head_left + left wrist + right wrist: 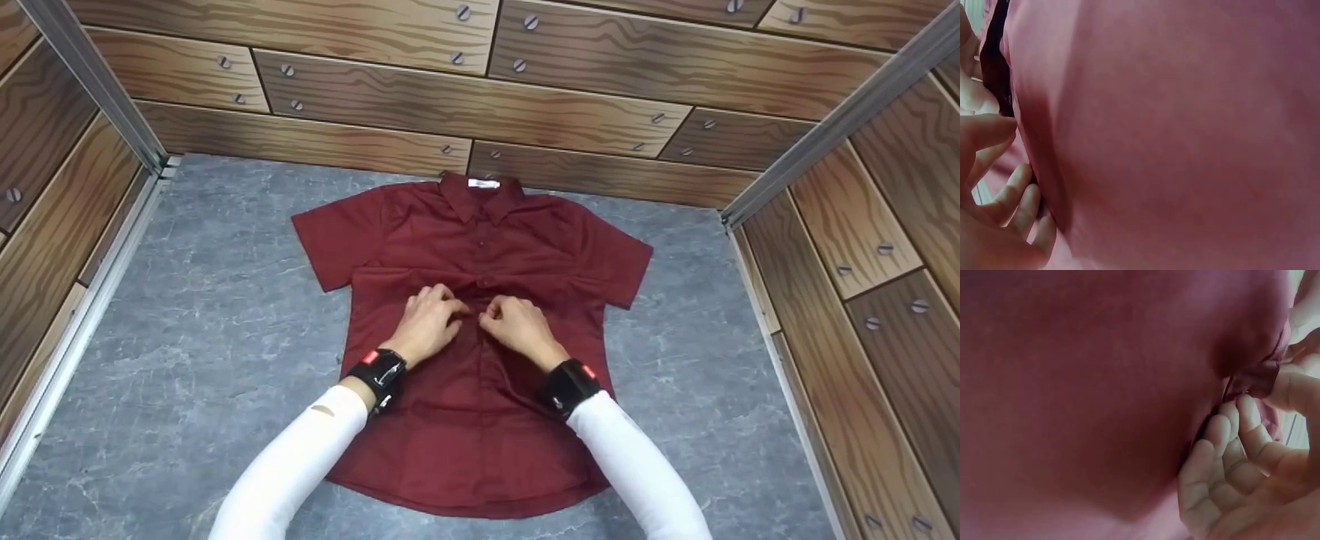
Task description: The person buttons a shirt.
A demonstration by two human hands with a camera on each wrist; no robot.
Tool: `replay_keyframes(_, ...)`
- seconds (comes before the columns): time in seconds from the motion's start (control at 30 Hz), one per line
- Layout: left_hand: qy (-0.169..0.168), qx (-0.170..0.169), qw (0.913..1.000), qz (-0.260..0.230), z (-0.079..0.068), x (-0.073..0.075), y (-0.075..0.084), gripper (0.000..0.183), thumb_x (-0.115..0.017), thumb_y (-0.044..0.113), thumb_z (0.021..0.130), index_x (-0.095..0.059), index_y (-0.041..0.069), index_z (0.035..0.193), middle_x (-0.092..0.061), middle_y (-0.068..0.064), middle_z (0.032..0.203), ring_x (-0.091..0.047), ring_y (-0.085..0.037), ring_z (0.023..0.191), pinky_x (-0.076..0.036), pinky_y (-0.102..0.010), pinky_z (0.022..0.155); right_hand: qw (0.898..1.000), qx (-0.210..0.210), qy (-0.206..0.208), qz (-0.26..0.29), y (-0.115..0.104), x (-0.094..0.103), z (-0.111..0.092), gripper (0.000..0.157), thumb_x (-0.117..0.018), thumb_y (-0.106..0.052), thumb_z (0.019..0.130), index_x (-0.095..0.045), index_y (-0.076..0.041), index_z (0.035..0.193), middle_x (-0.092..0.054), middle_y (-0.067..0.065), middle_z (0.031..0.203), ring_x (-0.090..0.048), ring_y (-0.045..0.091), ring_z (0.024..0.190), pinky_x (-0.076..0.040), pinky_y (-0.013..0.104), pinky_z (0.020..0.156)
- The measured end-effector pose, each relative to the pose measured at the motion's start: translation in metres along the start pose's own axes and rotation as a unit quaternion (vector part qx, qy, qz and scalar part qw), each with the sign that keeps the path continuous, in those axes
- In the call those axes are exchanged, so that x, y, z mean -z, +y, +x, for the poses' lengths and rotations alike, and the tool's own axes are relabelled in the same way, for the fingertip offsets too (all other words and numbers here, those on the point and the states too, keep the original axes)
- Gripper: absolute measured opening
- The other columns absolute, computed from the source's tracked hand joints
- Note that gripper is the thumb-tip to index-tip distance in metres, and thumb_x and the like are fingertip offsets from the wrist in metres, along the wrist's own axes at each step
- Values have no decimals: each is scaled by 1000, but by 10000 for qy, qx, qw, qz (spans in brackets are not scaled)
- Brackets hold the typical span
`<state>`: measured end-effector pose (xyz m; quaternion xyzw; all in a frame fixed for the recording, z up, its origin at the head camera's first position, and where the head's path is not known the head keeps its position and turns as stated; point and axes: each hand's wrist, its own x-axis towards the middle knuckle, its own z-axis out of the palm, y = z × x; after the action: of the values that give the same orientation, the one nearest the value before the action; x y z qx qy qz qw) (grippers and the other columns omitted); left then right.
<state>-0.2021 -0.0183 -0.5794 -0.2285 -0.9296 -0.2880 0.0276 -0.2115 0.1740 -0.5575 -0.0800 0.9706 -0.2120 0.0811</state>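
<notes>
A dark red short-sleeved button-up shirt [420, 457] lies front side up, its collar pointing away from me. Both hands meet at its front opening, around mid-chest. My left hand [429, 319] pinches the front edge between thumb and fingers; in the left wrist view the fingers [1016, 197] lie along that edge. My right hand [517, 326] pinches a fold of the placket [1255, 379], with its other fingers curled under the cloth in the right wrist view. Small buttons run down from the collar; the spot between the fingertips is too small to make out.
The shirt rests on a grey marbled surface [225, 300]. Wood-patterned panels [390, 97] wall in the back and both sides, with metal posts [112, 90] at the corners. A white label [484, 183] shows inside the collar.
</notes>
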Motion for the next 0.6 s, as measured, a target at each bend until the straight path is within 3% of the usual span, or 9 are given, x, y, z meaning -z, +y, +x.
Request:
replay_keyframes(0.37, -46, -364, 9978, 560, 12, -11, 15, 18, -70, 23, 87, -75, 19, 104, -60, -4, 103, -53, -25, 96, -41, -40, 78, 9975, -40, -74, 701, 12, 4, -4, 11, -64, -27, 82, -73, -21, 82, -71, -6, 81, -63, 15, 74, -51, 35, 71)
replay_keyframes(0.6, 62, -158, 9986, 508, 18, -18, 19, 16, -72, 23, 84, -75, 15, 98, -61, -5, 101, -53, -25, 96, -42, -40, 80, 9970, -11, -113, 765, 14, 4, -6, 9, -65, -25, 82, -73, -22, 84, -70, -8, 80, -63, 13, 75, -51, 34, 72)
